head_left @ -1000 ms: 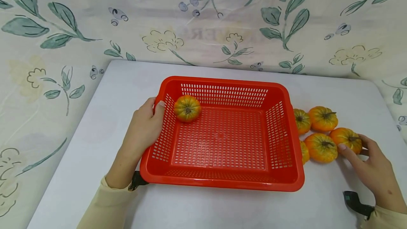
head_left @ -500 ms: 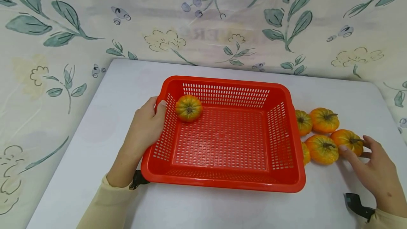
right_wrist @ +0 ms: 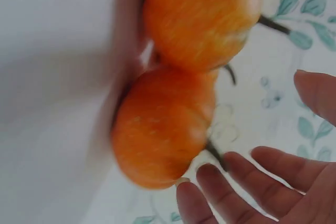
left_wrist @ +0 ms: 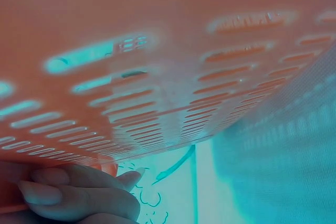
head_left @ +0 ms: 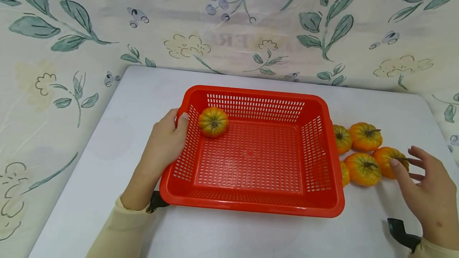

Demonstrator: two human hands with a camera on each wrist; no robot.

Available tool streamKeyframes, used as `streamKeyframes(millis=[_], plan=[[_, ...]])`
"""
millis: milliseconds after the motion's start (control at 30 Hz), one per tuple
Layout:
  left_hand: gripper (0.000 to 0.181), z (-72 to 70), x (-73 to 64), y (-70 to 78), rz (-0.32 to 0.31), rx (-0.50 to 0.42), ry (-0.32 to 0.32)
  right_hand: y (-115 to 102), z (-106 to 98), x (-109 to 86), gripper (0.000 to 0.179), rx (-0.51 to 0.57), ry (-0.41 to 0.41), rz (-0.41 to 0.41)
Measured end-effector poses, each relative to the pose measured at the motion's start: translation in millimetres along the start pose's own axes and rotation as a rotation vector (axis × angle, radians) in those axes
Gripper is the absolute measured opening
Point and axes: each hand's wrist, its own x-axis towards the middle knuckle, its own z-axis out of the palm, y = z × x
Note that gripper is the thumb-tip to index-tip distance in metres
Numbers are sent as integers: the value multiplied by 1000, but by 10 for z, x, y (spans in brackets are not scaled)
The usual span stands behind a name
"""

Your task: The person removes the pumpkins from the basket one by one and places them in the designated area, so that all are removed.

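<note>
My left hand [head_left: 166,140] grips the left rim of a red plastic basket [head_left: 251,210], thumb over the edge. From below, the left wrist view shows its fingers [left_wrist: 89,198] curled at the slotted basket wall [left_wrist: 173,98]. One small orange pumpkin [head_left: 213,122] lies inside, at the basket's left end. Past the right wall, my right hand [head_left: 430,182] is beside the outermost small pumpkin [head_left: 386,161], its thumb and fingers spread apart. That pumpkin [right_wrist: 160,129] rests on the table, and the right wrist view shows the fingertips near its stem, not curled round it.
Several more small pumpkins, such as the front one [head_left: 363,169] and the rear one [head_left: 365,136], cluster against the basket's right side, two partly hidden by it. The white table [head_left: 244,236] meets a leaf-patterned cloth [head_left: 229,31] at the back.
My right hand has loosened from the outermost pumpkin and lifted slightly away, its thumb rising off the side. The left hand and the basket stay in place.
</note>
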Motion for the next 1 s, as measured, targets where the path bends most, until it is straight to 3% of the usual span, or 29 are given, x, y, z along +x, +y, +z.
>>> streamKeyframes(millis=[300, 400, 567, 800, 1000], plan=[[55, -6, -4, -9, 4, -11, 2, -147, -80, -81, 68, -80, 82, -58], [55, -8, -4, -6, 5, -9, 3, -166, -93, -96, 65, -58, 90, -98], [56, 1, -1, -2, 5, -12, 5, -284, -136, -154, 63, -13, 86, -229], [56, 7, -5, -9, 1, 1, 7, -495, -240, -191, 65, 17, 116, -474], [57, -2, -6, 2, 6, 9, 12, -833, -365, -158, 72, -15, 21, -598]])
